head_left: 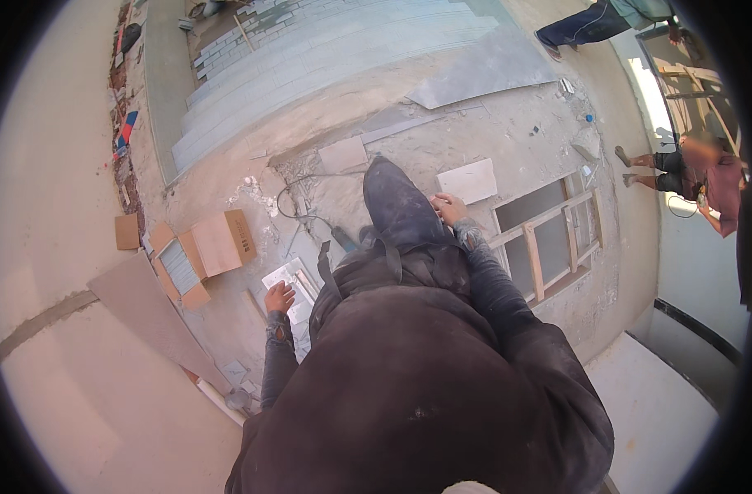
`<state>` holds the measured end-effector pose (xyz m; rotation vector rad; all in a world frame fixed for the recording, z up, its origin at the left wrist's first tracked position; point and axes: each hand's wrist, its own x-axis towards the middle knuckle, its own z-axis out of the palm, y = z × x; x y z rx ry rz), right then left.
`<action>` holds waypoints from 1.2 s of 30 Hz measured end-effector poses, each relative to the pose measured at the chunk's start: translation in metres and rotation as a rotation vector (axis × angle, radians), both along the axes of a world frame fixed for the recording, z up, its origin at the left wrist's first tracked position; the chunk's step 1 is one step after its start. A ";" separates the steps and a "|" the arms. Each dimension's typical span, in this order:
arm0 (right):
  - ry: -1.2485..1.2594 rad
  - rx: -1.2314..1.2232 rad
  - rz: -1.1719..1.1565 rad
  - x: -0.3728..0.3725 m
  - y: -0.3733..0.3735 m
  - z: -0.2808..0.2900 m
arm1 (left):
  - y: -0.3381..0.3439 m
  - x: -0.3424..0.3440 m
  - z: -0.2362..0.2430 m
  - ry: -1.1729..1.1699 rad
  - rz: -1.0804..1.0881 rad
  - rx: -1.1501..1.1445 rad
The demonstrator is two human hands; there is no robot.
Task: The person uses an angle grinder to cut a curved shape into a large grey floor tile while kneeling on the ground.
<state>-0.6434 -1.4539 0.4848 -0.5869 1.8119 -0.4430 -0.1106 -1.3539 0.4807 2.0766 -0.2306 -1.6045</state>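
My left hand (279,298) hangs over white tile pieces (298,272) on the floor, its fingers loosely bent and apart, with nothing visible in them. My right hand (448,209) is beside my dark-clothed knee (388,198), fingers slightly bent and open. A power tool (344,240) with a looping black cord lies on the dusty floor between my left hand and knee, partly hidden by my clothing. A white tile (467,179) lies just beyond my right hand. An open cardboard box (224,242) holding tiles is left of my left hand.
A wooden-framed opening (534,263) is at right. A large grey slab (483,72) and paved strip (252,90) lie ahead. A board (145,309) lies at left. Two other people, one in maroon (718,189), one in dark trousers (584,23), are at right.
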 end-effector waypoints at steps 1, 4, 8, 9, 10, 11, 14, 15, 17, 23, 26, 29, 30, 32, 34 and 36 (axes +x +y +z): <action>0.027 -0.018 0.060 0.004 -0.008 -0.012 | -0.007 -0.002 -0.002 0.007 0.001 0.025; 0.063 -0.053 0.190 0.009 -0.033 -0.056 | -0.054 -0.012 -0.009 0.025 -0.026 0.053; 0.027 0.050 0.195 0.020 -0.085 -0.096 | -0.174 -0.018 -0.015 0.021 -0.084 0.002; 0.041 0.130 0.168 0.025 -0.104 -0.100 | -0.210 -0.016 -0.013 0.009 -0.110 -0.009; 0.017 0.149 0.205 0.030 -0.130 -0.101 | -0.251 -0.014 -0.009 -0.029 -0.151 -0.011; 0.016 0.231 0.206 0.038 -0.156 -0.099 | -0.287 -0.009 0.002 -0.022 -0.170 -0.016; 0.142 0.196 0.208 0.048 -0.262 -0.081 | -0.421 -0.011 0.029 -0.054 -0.305 0.064; 0.051 0.291 0.097 0.056 -0.293 -0.070 | -0.453 -0.004 0.050 -0.054 -0.387 0.043; 0.066 0.107 0.189 0.062 -0.364 -0.044 | -0.549 -0.016 0.068 -0.062 -0.564 -0.029; -0.092 0.004 -0.192 0.075 -0.505 0.017 | -0.704 -0.046 0.118 -0.077 -0.587 -0.125; -0.110 -0.037 -0.292 0.076 -0.525 0.024 | -0.730 -0.049 0.112 -0.020 -0.745 -0.017; -0.186 -0.044 -0.497 0.080 -0.512 0.018 | -0.753 -0.031 0.090 -0.109 -1.016 0.063; -0.239 -0.031 -0.587 0.081 -0.502 0.014 | -0.766 -0.023 0.081 -0.184 -1.224 -0.044; -0.208 0.041 -0.665 0.086 -0.476 0.008 | -0.797 -0.009 0.067 -0.106 -1.253 -0.064; -0.085 0.164 -0.750 0.098 -0.448 0.004 | -0.832 -0.001 0.062 -0.091 -1.207 0.035; -0.257 0.185 -1.052 0.119 -0.416 0.005 | -0.875 -0.003 0.064 -0.097 -1.073 0.213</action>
